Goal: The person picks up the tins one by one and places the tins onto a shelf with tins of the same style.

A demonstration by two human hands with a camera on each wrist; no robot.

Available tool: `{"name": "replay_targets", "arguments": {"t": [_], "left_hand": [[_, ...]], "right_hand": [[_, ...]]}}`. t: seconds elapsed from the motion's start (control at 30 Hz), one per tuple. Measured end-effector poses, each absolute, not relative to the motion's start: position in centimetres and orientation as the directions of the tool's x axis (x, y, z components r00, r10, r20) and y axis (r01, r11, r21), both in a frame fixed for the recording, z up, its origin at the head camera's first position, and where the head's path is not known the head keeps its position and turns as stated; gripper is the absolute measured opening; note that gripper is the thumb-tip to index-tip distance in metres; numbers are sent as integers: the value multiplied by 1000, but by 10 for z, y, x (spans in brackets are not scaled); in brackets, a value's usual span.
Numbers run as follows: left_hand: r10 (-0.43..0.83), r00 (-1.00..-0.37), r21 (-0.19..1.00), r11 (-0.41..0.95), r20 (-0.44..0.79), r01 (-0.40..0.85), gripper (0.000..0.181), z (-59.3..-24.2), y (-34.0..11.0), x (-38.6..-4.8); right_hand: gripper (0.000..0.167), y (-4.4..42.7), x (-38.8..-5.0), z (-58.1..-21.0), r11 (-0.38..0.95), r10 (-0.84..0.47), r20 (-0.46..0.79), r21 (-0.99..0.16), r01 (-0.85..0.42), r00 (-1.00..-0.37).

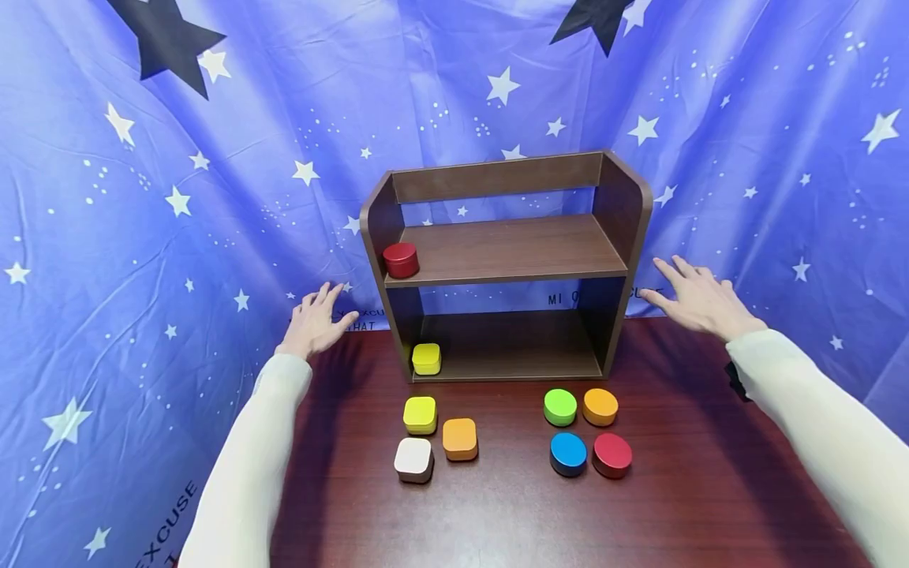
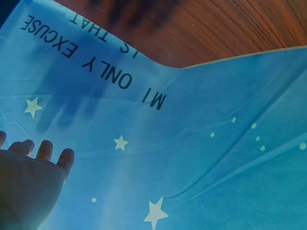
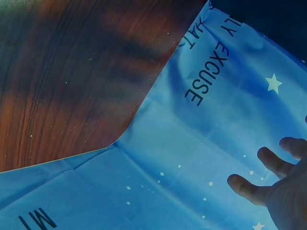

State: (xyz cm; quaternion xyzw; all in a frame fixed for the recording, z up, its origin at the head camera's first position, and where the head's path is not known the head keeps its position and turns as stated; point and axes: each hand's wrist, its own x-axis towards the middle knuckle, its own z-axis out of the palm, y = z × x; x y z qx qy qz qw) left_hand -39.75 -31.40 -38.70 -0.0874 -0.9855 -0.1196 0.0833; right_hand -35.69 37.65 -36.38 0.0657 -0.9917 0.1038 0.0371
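Note:
My left hand (image 1: 315,322), fingers spread and holding nothing, is raised left of a brown two-tier shelf (image 1: 514,248). On the shelf's other side my right hand (image 1: 699,300) is likewise spread and empty. A red round tin (image 1: 401,260) stands at the left end of the upper tier, and a yellow square tin (image 1: 427,359) at the left of the lower one. In the left wrist view the left hand (image 2: 31,184) shows at the lower left; the right wrist view has the right hand (image 3: 283,184) at the lower right.
Before the shelf, at left, lie yellow (image 1: 420,415), orange (image 1: 460,439) and white (image 1: 414,460) square tins. At right are green (image 1: 560,407), orange (image 1: 600,407), blue (image 1: 568,454) and red (image 1: 612,455) round tins. Blue starry cloth (image 1: 241,197) surrounds the table (image 1: 497,521).

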Motion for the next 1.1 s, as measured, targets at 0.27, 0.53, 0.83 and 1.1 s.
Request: {"name": "replay_targets", "arguments": {"t": [0.27, 0.53, 0.83, 1.1], "left_hand": [[171, -966, 196, 958, 196, 209, 82, -387, -315, -395], [170, -962, 281, 932, 214, 227, 79, -390, -310, -390], [158, -946, 402, 876, 284, 267, 78, -404, -305, -383], [133, -900, 566, 737, 416, 370, 72, -418, -289, -370]], "right_hand": [[96, 375, -353, -363, 966, -132, 122, -206, -155, -984], [82, 371, -346, -368, 950, -142, 254, -237, -204, -957], [72, 364, -338, -376, 907, -98, 329, -358, -221, -939], [64, 357, -325, -386, 880, -74, 375, -411, -237, -924]]}}
